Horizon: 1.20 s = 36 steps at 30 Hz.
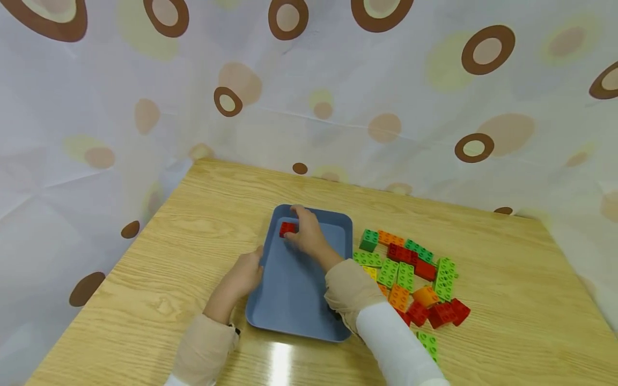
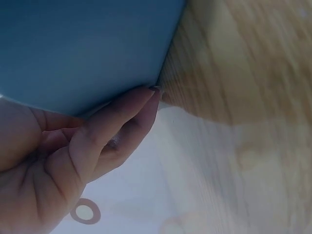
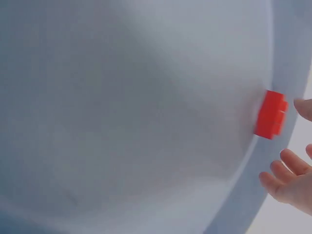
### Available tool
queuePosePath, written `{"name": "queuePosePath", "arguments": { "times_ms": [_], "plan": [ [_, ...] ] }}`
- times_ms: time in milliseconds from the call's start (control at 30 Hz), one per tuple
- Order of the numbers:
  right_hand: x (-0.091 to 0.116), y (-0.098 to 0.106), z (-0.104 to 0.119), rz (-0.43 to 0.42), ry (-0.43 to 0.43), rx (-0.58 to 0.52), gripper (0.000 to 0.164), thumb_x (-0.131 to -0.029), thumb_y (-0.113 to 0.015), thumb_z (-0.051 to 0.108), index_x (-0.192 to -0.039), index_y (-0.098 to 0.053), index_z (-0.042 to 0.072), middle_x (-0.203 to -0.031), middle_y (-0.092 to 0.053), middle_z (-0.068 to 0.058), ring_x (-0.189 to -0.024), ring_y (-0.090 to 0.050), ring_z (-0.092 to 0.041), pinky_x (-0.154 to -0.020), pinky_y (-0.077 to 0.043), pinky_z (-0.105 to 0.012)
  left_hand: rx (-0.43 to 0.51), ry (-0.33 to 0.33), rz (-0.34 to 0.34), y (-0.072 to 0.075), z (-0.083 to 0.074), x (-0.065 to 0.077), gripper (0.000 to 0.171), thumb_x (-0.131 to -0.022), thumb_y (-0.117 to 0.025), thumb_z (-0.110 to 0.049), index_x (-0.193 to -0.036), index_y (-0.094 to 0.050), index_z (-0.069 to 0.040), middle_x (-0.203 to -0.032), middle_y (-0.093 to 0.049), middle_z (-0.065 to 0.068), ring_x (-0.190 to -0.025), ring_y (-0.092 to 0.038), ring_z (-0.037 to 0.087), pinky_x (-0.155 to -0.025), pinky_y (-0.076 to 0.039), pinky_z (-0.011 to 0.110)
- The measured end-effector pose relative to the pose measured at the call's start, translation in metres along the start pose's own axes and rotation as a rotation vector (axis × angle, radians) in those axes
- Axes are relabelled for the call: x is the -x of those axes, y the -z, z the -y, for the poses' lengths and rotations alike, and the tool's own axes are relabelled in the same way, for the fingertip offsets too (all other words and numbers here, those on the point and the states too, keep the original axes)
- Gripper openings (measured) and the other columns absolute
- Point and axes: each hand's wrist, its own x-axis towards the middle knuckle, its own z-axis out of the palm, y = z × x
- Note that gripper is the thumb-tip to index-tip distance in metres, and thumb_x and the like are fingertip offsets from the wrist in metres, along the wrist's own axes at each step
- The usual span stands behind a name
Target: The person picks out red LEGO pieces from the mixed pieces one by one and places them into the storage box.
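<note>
A small red building brick (image 1: 287, 229) sits in the blue-grey tray (image 1: 294, 289), by its far left corner. Over that corner is my right hand (image 1: 308, 233), thumb and fingers spread around the brick. In the right wrist view a gap shows between those fingertips (image 3: 273, 183) and the red brick (image 3: 269, 115). My left hand (image 1: 245, 272) holds the tray's left side at the rim. The left wrist view shows its fingers (image 2: 117, 114) bent along the tray's edge, with the tips together right at it.
Right of the tray lies a loose pile of building bricks: light green (image 1: 388, 272), dark green (image 1: 369, 240), orange (image 1: 399, 296) and red (image 1: 442, 315). My right forearm (image 1: 396, 338) crosses the tray's near right side and hides part of the pile. A patterned curtain (image 1: 338, 80) hangs behind the wooden table (image 1: 507, 300).
</note>
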Motion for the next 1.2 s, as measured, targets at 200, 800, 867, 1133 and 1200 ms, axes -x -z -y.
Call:
{"name": "queuePosePath", "arguments": {
  "times_ms": [200, 800, 867, 1133, 1200],
  "plan": [
    [0.008, 0.025, 0.01, -0.024, 0.041, 0.002, 0.054, -0.077, -0.063, 0.008, -0.126, -0.04, 0.003, -0.122, -0.049, -0.018, -0.111, -0.041, -0.025, -0.09, -0.04, -0.039, -0.013, 0.002, 0.009, 0.001, -0.001, 0.001, 0.045, -0.081, -0.043, 0.007, -0.122, -0.03, 0.021, -0.116, -0.045, 0.037, -0.105, -0.045, 0.038, -0.083, -0.044, 0.043],
    [0.078, 0.101, -0.006, -0.131, 0.244, 0.081, 0.051, -0.078, -0.064, 0.014, -0.122, -0.044, -0.001, -0.123, -0.048, -0.018, -0.113, -0.039, -0.028, -0.094, -0.035, -0.045, -0.058, -0.01, 0.024, 0.005, -0.003, 0.001, 0.045, -0.08, -0.041, 0.007, -0.121, -0.029, 0.022, -0.113, -0.045, 0.04, -0.104, -0.045, 0.041, -0.085, -0.043, 0.046],
    [0.088, 0.106, -0.01, -0.113, 0.238, 0.093, 0.051, -0.078, -0.064, 0.014, -0.123, -0.044, 0.0, -0.124, -0.047, -0.018, -0.114, -0.038, -0.027, -0.095, -0.035, -0.045, -0.063, -0.002, 0.029, 0.006, -0.003, 0.002, 0.046, -0.08, -0.041, 0.007, -0.121, -0.028, 0.022, -0.114, -0.045, 0.04, -0.105, -0.044, 0.042, -0.085, -0.042, 0.047],
    [0.137, 0.112, -0.032, -0.088, 0.221, 0.112, 0.041, -0.076, -0.066, 0.009, -0.114, -0.052, 0.004, -0.116, -0.053, -0.015, -0.108, -0.045, -0.026, -0.086, -0.043, -0.044, -0.061, -0.007, 0.046, 0.006, -0.007, 0.003, 0.045, -0.08, -0.041, 0.007, -0.122, -0.028, 0.021, -0.112, -0.046, 0.039, -0.103, -0.046, 0.042, -0.083, -0.043, 0.047],
    [0.151, 0.111, -0.039, -0.078, 0.209, 0.105, 0.038, -0.076, -0.066, 0.009, -0.112, -0.054, 0.006, -0.114, -0.055, -0.013, -0.106, -0.046, -0.024, -0.084, -0.044, -0.043, -0.058, -0.006, 0.052, 0.005, -0.008, 0.003, 0.045, -0.081, -0.04, 0.007, -0.122, -0.028, 0.021, -0.113, -0.046, 0.039, -0.103, -0.046, 0.042, -0.083, -0.044, 0.047]
  ]
}}
